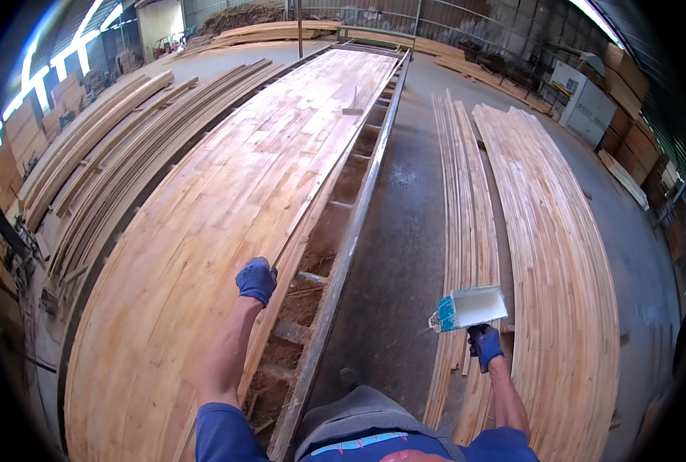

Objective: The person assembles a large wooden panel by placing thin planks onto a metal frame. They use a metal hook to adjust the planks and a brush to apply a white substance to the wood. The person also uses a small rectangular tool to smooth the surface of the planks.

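My left hand (256,280), in a blue glove, is closed at the right edge of a long panel of joined wood planks (181,231). A narrow wooden strip (312,197) runs away from the fist along that edge, its near end in my fingers. My right hand (484,343), also gloved, is wrapped round the handle of a rectangular open container (478,306). White residue or liquid coats its inside, and its left end is teal and smeared. Farther up the panel rests a pale T-shaped tool (352,105).
A metal frame rail (348,246) with crossbars runs beside the panel, sawdust beneath it. Stacked strips (462,208) and a wide stack of boards (558,254) lie to the right. More long timbers (139,173) lie left. A pale cabinet (585,108) stands far right.
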Demonstrator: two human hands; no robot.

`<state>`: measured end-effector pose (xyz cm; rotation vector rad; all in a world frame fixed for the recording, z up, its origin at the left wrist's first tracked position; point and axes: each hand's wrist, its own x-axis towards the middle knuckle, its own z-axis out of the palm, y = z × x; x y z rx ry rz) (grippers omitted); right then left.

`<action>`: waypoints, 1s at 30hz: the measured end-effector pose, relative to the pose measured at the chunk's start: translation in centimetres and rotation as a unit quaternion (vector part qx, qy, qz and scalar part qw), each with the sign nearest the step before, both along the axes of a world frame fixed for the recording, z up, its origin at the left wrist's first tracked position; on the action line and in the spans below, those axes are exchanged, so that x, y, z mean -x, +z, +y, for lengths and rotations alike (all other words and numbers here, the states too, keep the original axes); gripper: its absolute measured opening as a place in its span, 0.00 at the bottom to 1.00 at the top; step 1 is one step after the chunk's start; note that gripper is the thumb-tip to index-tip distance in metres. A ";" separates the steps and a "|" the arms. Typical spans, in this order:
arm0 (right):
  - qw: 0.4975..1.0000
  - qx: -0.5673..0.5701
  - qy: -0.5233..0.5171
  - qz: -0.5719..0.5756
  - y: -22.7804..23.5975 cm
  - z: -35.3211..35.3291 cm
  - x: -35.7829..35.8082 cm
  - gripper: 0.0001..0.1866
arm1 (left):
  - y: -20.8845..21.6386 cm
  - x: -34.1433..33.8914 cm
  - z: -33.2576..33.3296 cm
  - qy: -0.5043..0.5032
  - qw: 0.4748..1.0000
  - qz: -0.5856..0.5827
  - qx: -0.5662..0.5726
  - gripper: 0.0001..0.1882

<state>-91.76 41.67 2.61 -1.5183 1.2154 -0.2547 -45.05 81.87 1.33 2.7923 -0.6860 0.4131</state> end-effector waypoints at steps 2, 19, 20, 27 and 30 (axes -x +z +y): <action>1.000 -0.003 -0.001 -0.013 -1.0 -0.8 -0.5 0.11 | -1.1 -0.1 -0.8 -0.017 0.995 0.097 0.014 0.19; 0.960 0.009 0.273 -0.061 5.6 0.2 -16.0 0.07 | 3.4 26.6 19.5 0.248 0.968 0.000 -0.048 0.20; 0.962 0.025 0.264 -0.070 5.9 0.9 -15.1 0.07 | 5.2 26.6 21.7 0.224 0.973 0.002 -0.064 0.20; 0.848 0.132 0.498 -0.128 9.9 16.0 -30.1 0.06 | 0.8 35.9 33.1 0.320 0.947 0.000 -0.027 0.18; 0.760 0.178 0.600 -0.174 9.9 23.3 -33.9 0.06 | -0.1 40.2 37.2 0.355 0.935 -0.025 0.000 0.18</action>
